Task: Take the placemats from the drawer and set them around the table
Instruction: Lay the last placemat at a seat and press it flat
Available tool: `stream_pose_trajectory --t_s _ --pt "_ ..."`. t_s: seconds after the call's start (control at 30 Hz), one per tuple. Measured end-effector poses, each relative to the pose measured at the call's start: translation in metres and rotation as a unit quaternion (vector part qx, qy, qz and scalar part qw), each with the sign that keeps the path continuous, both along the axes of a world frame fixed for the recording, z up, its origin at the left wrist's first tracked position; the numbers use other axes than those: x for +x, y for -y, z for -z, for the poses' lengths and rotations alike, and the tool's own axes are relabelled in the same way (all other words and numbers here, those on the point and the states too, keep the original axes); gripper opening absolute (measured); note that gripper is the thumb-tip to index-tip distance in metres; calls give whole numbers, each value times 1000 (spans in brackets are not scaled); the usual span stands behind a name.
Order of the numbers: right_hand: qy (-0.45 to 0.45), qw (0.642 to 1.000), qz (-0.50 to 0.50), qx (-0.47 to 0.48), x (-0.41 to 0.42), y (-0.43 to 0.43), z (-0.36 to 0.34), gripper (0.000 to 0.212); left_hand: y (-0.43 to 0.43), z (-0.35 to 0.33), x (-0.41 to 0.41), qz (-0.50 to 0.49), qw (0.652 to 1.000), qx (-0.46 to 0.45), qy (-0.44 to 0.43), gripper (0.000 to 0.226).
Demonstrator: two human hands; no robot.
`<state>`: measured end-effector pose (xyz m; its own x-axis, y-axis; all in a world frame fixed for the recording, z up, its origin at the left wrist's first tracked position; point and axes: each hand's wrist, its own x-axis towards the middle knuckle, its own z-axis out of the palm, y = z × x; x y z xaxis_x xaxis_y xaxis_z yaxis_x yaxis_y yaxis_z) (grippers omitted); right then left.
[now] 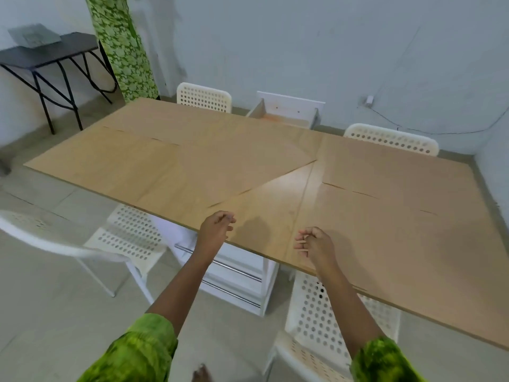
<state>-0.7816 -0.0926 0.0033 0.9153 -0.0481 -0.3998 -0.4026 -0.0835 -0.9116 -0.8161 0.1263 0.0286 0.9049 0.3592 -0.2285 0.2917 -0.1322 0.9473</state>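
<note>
Both arms are reaching forward over the near edge of a long wooden worktop (170, 172). The left hand (213, 230) is hovering right at that edge with its fingers (227, 218) curled loosely inward, holding nothing. The right hand (314, 245) is hanging just above the wood a little further in, its fingers (301, 245) also half curled and holding nothing. The two hands are staying apart, with bare wood showing between them. Green patterned sleeves (146, 351) are covering the upper arms.

An open drawer (283, 114) is standing beyond the far edge of the worktop, against the wall, between two white perforated chairs (203, 97). Something orange is showing on its floor, but whether that is the placemats cannot be told; no placemat is lying anywhere on the wood. Two more white chairs (316, 326) are sitting at the near side, partly tucked under the edge. A dark side table (46, 55) is standing in the far left corner, carrying a grey flat object (34, 37), beside a green patterned curtain (124, 48).
</note>
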Motion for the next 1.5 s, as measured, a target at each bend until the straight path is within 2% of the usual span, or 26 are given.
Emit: stream_pose_trajectory --t_s 0.27,0.4,0.43,0.53,0.6,0.7,0.77,0.83,0.9,1.0,1.1,1.17,1.2,1.27,1.33,1.4,1.5 --pt "1 1000 16 4 50 -105 -6 26 -105 2 56 -12 998 -45 -36 15" --pt "4 999 9 -35 88 -129 3 25 -128 10 90 -25 995 -71 -69 12" --pt "10 998 0 -57 101 -133 6 24 -132 13 100 -25 994 -75 -79 13" --pt "33 988 -48 -143 141 -141 13 31 -142 23 130 -24 986 -110 -119 40" --pt "51 972 -94 -210 172 -143 14 39 -145 24 146 -41 981 -138 -132 32" --pt "52 929 -160 -330 218 -142 18 47 -154 42 177 -91 966 -184 -155 72" --pt "49 883 -197 -424 240 -147 22 47 -161 59 201 -133 954 -205 -173 67" --pt "66 843 -200 -495 253 -152 23 44 -156 36 207 -162 939 -234 -194 69" --pt "77 845 -184 -497 264 -153 21 40 -155 29 216 -191 932 -238 -197 68" --pt "73 855 -179 -482 276 -151 21 38 -152 22 226 -195 914 -292 -203 44" --pt "56 843 -188 -501 284 -151 20 36 -153 18 230 -178 914 -323 -168 19" --pt "36 836 -194 -511 289 -154 18 34 -156 20 234 -179 930 -303 -109 25" --pt "26 842 -191 -505 292 -154 17 35 -157 22 236 -169 947 -263 -78 27" --pt "12 863 -174 -474 301 -154 14 36 -161 20 237 -118 984 -128 -32 27" --pt "9 880 -154 -448 310 -153 10 38 -172 21 238 -69 997 -38 -3 30" --pt "2 888 -136 -440 319 -151 6 39 -190 22 241 -51 996 -63 20 33" --pt "-24 892 -111 -437 327 -148 0 44 -227 15 242 -75 983 -164 36 36"
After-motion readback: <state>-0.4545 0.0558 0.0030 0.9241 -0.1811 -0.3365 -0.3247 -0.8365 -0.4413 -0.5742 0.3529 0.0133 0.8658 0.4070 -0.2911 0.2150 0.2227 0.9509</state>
